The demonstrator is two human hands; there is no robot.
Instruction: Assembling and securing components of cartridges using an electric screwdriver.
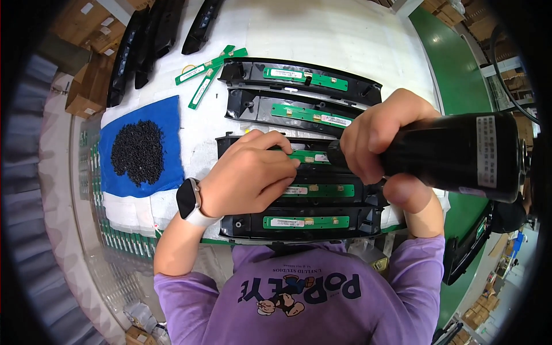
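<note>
My right hand (384, 135) grips a black electric screwdriver (454, 155), its tip pointing left onto a black plastic housing (230, 144) with a green circuit board (307, 156). My left hand (248, 172), with a white-strapped watch on its wrist, rests fingers-down on that board beside the screwdriver tip. Two more black housings with green boards (306, 222) lie just in front of it, near my body. Farther away lie two others (299, 77).
A blue cloth (167, 118) holding a pile of small black screws (137, 150) lies at the left. Loose green boards (204, 72) and empty black housings (138, 49) sit at the table's far left. Cardboard boxes stand beyond; green floor at right.
</note>
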